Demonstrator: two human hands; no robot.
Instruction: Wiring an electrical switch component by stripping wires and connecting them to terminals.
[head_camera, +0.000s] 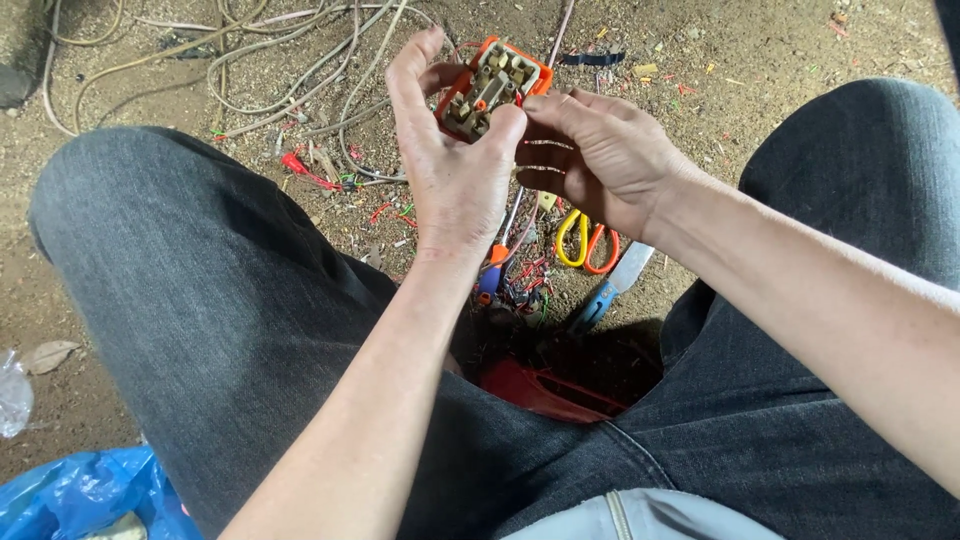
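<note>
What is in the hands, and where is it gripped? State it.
An orange socket insert, held by its edges between the left hand and right hand fingertips.

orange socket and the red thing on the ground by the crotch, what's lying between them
In the head view, between the orange socket and the red thing lie yellow-and-orange scissors, a blue-handled knife and wire scraps.

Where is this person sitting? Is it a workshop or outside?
Probably outdoors, or a rough work spot on bare ground. The floor is dirt, loose wires trail across it, and scissors lie in the dust below the orange socket that both hands hold.
</note>
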